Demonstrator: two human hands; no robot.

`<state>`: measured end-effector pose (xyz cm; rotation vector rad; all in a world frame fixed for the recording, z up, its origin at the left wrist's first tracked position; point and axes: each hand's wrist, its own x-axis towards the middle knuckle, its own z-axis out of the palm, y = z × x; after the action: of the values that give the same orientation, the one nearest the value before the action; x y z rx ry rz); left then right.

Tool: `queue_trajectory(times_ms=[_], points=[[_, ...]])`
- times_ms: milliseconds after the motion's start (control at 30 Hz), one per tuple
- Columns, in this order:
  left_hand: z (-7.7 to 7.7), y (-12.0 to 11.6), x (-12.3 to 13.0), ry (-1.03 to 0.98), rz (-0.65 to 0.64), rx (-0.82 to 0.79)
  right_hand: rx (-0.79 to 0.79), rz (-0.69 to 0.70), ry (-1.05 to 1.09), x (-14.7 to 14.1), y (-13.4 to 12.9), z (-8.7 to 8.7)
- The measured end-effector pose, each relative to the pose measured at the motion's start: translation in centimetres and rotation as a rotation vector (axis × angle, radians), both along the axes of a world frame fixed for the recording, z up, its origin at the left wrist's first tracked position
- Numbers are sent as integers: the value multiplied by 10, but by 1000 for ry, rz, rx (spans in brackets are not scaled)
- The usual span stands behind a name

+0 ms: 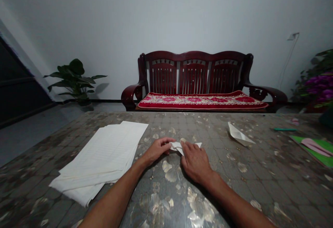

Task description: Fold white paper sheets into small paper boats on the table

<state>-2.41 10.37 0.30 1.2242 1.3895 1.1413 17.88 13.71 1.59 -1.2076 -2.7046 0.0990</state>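
Observation:
A small folded white paper (177,146) lies on the patterned table (161,193) between my hands. My left hand (159,148) pinches its left end between thumb and fingers. My right hand (195,160) presses on the paper's right part from above, fingers together; a white tip sticks out beyond them. The folds under my right fingers are hidden. Further right on the table stands a folded white paper boat shape (239,135), apart from both hands.
A stack of white sheets (104,151) lies on the left. At the right are a green pen (285,129) and a green sheet (322,155) bearing a pink piece (316,147). Beyond the table stand a dark red wooden bench (192,72) and a potted plant (75,79).

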Motion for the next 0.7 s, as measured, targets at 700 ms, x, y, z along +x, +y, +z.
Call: queue_trajectory(times_ms=[700], points=[[3,-3,5,807,-31,454,152,120,-25,9,14,-10]])
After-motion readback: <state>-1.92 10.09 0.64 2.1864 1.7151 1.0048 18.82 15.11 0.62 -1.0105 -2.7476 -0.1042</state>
